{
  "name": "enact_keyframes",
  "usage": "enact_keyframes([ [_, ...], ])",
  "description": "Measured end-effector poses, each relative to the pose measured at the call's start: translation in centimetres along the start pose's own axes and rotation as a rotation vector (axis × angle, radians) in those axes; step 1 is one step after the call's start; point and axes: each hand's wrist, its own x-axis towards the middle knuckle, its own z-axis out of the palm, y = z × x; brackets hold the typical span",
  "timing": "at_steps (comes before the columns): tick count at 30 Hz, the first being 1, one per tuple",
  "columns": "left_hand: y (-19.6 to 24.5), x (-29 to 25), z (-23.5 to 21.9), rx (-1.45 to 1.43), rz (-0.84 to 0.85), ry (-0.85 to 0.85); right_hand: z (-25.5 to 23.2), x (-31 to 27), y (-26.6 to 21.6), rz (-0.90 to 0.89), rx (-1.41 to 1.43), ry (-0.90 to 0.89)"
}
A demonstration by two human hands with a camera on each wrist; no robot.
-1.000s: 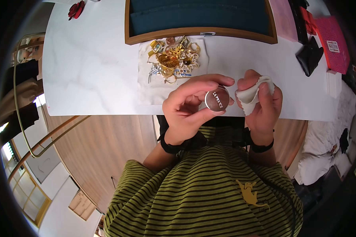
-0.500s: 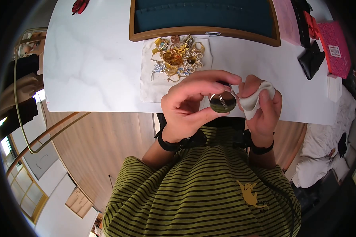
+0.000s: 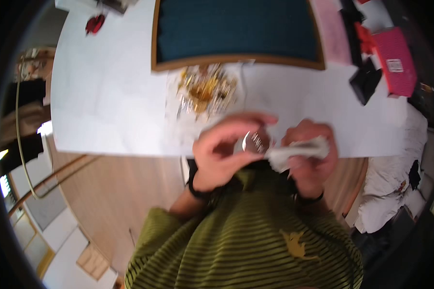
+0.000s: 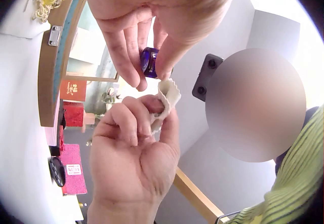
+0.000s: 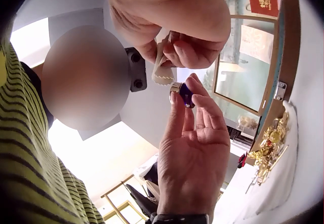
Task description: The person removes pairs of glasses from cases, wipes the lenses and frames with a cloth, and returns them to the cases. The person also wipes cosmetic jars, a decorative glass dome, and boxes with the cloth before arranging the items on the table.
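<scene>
My left hand [image 3: 216,159] pinches a small round piece [image 3: 258,142] between thumb and fingers. Its shiny face carries lettering, and in the right wrist view it shows a deep blue body [image 5: 188,97] with a bright metal rim. In my right hand [image 3: 318,166] is a folded white cloth [image 3: 299,150] with zigzag-cut edges, gripped between thumb and curled fingers. The cloth's free edge [image 4: 169,89] comes right up to the piece. Both hands are raised over the table's front edge; the head view is blurred.
A heap of gold and silver jewellery [image 3: 205,91] lies on a white cloth [image 3: 173,108] on the white table [image 3: 101,96]. Behind it stands a wooden case [image 3: 275,61] with dark teal lining. At right are a black pouch [image 3: 366,83] and a pink box [image 3: 400,83]; a red flower [image 3: 95,24] lies at left.
The right hand has brought the cloth left, up to the round piece, and the cloth now lies flatter. The left hand has tilted the piece while keeping hold. The head view has shifted.
</scene>
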Motion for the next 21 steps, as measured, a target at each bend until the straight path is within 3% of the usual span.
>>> enact_keyframes([
  [1,-0.2,-0.1,-0.1,0.043,-0.031,-0.007,-0.3,0.4,0.2,-0.045,-0.056,-0.014],
  [3,-0.5,0.3,0.6,0.097,-0.007,-0.006,-1.3,1.9,0.0,-0.160,-0.294,-0.216],
  [7,-0.9,-0.2,0.7,0.080,-0.107,0.044,-1.0,2.6,0.5,-0.046,-0.297,-0.085],
  [9,-1.1,-0.3,0.7,0.246,-0.084,0.012,-1.4,2.6,-0.1,0.080,-0.359,-0.058],
  [11,-0.6,0.3,1.1,0.479,-0.037,-0.035,-1.4,2.8,0.5,-0.014,-0.406,-0.020],
  [12,-0.4,0.7,1.2,0.476,-0.062,-0.041,-1.1,2.8,0.2,0.055,-0.393,0.005],
  [15,-0.5,1.4,1.7,0.398,-0.126,0.014,-1.3,3.0,1.0,0.021,-0.430,-0.027],
  [17,0.0,1.8,1.7,0.432,-0.121,0.048,-1.4,2.9,0.4,0.140,-0.240,-0.095],
  [18,0.2,2.1,1.8,0.481,-0.120,0.031,-2.1,2.9,1.3,0.020,-0.355,-0.166],
  [19,0.2,2.2,1.9,0.525,-0.125,0.011,-1.8,3.1,0.9,0.020,-0.357,-0.172],
  [21,-0.3,2.1,1.8,0.535,-0.132,0.015,-0.9,3.5,-0.1,-0.003,-0.697,-0.190],
])
